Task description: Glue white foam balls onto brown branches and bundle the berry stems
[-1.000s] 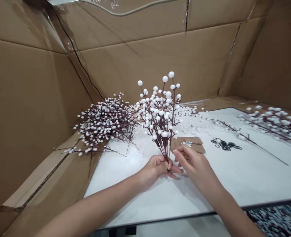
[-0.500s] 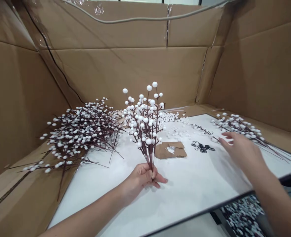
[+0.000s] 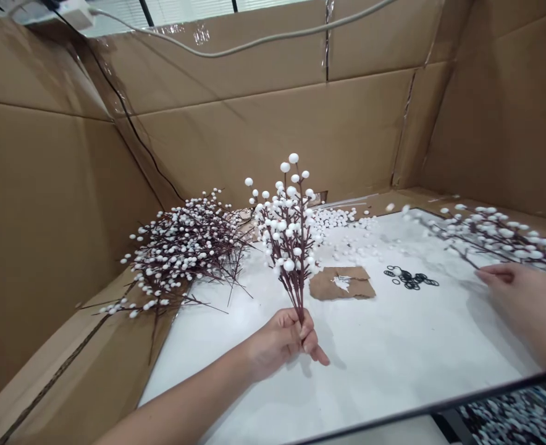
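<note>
My left hand (image 3: 291, 337) is closed around the lower stems of an upright bunch of artificial berry stems (image 3: 288, 228), brown with white berries. On the right, my right hand (image 3: 509, 293) is closed on the end of a single brown berry stem (image 3: 462, 254), which points away to the upper left and is partly blurred. Right behind that hand lies a small group of berry stems (image 3: 509, 235); where the held stem crosses it, the two are hard to tell apart.
A large heap of berry stems (image 3: 184, 247) lies at the left. Loose white berries (image 3: 335, 217) are scattered at the back. A torn cardboard piece (image 3: 319, 285) with white bits and several black rings (image 3: 409, 279) lie on the white board (image 3: 370, 371). Cardboard walls (image 3: 264, 136) surround it.
The view has shifted and tilted. My right hand has moved rightward, toward the small group of stems, with the stem in its fingers. My left hand still holds the bunch upright.
</note>
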A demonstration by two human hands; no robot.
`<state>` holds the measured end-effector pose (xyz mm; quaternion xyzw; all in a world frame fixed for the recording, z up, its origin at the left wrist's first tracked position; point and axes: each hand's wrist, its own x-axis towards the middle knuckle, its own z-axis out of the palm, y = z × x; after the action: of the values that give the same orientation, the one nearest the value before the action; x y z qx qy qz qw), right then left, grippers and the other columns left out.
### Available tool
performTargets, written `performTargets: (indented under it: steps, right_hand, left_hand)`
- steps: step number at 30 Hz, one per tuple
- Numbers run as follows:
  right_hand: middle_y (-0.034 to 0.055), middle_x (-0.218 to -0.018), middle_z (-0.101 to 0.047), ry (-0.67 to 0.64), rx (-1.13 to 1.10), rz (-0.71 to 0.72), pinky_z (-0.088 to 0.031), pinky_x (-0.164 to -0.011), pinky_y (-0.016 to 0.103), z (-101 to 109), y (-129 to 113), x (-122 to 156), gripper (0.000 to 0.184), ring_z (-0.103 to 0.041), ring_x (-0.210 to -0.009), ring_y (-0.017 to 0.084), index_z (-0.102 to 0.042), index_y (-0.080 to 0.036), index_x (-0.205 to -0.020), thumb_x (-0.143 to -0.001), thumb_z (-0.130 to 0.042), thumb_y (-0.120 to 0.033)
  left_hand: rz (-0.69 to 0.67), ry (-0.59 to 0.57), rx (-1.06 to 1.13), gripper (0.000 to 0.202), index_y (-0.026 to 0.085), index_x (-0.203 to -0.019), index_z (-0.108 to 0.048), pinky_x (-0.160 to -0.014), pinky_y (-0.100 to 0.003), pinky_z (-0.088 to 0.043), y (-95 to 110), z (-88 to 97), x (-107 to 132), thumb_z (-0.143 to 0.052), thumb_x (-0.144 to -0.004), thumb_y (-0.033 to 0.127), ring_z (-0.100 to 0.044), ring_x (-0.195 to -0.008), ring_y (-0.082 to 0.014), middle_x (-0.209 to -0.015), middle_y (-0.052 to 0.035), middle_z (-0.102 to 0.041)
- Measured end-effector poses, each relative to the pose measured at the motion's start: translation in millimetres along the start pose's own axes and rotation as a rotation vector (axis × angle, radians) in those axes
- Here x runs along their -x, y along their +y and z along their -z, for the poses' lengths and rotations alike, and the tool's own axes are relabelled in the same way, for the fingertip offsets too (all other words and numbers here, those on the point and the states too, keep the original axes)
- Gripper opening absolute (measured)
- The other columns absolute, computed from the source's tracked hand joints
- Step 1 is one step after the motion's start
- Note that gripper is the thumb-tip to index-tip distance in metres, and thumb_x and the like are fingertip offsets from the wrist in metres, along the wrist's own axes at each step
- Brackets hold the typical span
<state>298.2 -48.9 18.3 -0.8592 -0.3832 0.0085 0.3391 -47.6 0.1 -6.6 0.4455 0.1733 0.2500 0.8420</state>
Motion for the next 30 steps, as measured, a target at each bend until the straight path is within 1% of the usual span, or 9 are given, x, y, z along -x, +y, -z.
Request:
performTargets:
  steps: [3,5,8,9,10,15,20,25,30]
  right_hand:
    - [0.0072,-0.068,-0.057,-0.058,-0.448,-0.162,-0.041,-0.062,0.039,-4.0,-15.3,28.2,0.012,-0.058,-0.07,0.027,-0.049,-0.023,-0.072,-0.071,-0.05,-0.034]
    - [0.0028,-0.069,-0.059,-0.186,-0.665,-0.136,-0.047,-0.068,0.033,-14.1,-33.8,56.0,0.018,-0.062,-0.072,0.021,-0.047,-0.023,-0.072,-0.068,-0.053,-0.039]
    - [0.0026,-0.07,-0.064,-0.662,-1.128,-0.064,-0.046,-0.08,0.035,-31.8,-70.3,100.6,0.034,-0.063,-0.084,0.023,-0.052,-0.021,-0.074,-0.058,-0.071,-0.044]
    - [0.0029,-0.069,-0.065,-0.78,-1.201,-0.035,-0.045,-0.082,0.036,-36.5,-82.8,113.0,0.036,-0.063,-0.086,0.024,-0.053,-0.02,-0.075,-0.058,-0.072,-0.046]
    - [0.0018,-0.065,-0.065,-0.815,-1.269,-0.023,-0.045,-0.083,0.036,-40.3,-94.4,123.2,0.038,-0.063,-0.085,0.023,-0.053,-0.02,-0.075,-0.058,-0.072,-0.048]
    - [0.0011,-0.064,-0.067,-0.855,-1.359,-0.001,-0.046,-0.071,0.031,-50.3,-125.7,138.1,0.037,-0.063,-0.067,0.017,-0.053,-0.018,-0.073,-0.059,-0.071,-0.048]
    - [0.0002,-0.061,-0.066,-0.765,-1.311,0.025,-0.043,-0.06,0.025,-55.0,-125.4,128.1,0.037,-0.061,-0.063,0.014,-0.054,-0.018,-0.075,-0.056,-0.073,-0.044]
    - [-0.0015,-0.056,-0.063,-0.808,-1.34,0.036,-0.044,-0.058,0.023,-55.5,-127.4,127.7,0.035,-0.059,-0.058,0.012,-0.054,-0.017,-0.073,-0.055,-0.073,-0.041]
    - [-0.0035,-0.056,-0.059,-0.763,-1.344,0.113,-0.045,-0.057,0.023,-58.0,-129.8,135.0,0.027,-0.058,-0.057,0.012,-0.053,-0.018,-0.077,-0.064,-0.067,-0.037]
  left_hand:
    - [0.026,-0.059,0.01,0.034,0.015,-0.054,-0.043,-0.051,-0.023,-0.047,-2.8,1.9,0.8,-0.074,-0.06,0.029,-0.063,-0.05,-0.0168,-0.042,0.006,-0.047]
    - [0.031,-0.087,0.009,0.035,0.015,-0.053,-0.042,-0.047,-0.023,-0.047,-5.0,3.4,1.0,-0.073,-0.061,0.031,-0.061,-0.046,-0.0158,-0.041,0.0062,-0.045]
    - [0.031,-0.112,0.001,0.035,0.015,-0.053,-0.041,-0.045,-0.021,-0.046,-7.2,5.1,0.6,-0.07,-0.064,0.031,-0.06,-0.044,-0.0148,-0.041,0.0059,-0.045]
    - [0.03,-0.115,-0.004,0.034,0.015,-0.054,-0.041,-0.045,-0.021,-0.046,-7.5,5.3,0.4,-0.07,-0.065,0.03,-0.06,-0.044,-0.0146,-0.041,0.0059,-0.046]
    - [0.03,-0.118,-0.009,0.033,0.015,-0.054,-0.041,-0.046,-0.022,-0.047,-7.8,5.3,0.1,-0.069,-0.066,0.03,-0.06,-0.045,-0.0145,-0.041,0.0058,-0.046]
    - [0.041,-0.138,-0.041,0.032,0.015,-0.055,-0.042,-0.048,-0.023,-0.047,-8.9,4.5,-0.1,-0.067,-0.069,0.03,-0.06,-0.045,-0.0145,-0.042,0.0055,-0.047]
    - [0.078,-0.179,-0.058,0.032,0.015,-0.056,-0.043,-0.05,-0.024,-0.046,-8.8,3.6,0.4,-0.067,-0.069,0.032,-0.06,-0.045,-0.0155,-0.041,0.006,-0.045]
    - [0.097,-0.196,-0.054,0.034,0.015,-0.056,-0.043,-0.053,-0.024,-0.045,-8.1,3.0,0.2,-0.067,-0.069,0.035,-0.061,-0.047,-0.0155,-0.042,0.0063,-0.045]
    - [0.107,-0.214,-0.065,0.037,0.014,-0.055,-0.043,-0.053,-0.024,-0.045,-9.7,5.5,0.1,-0.069,-0.066,0.039,-0.062,-0.048,-0.0163,-0.042,0.005,-0.048]
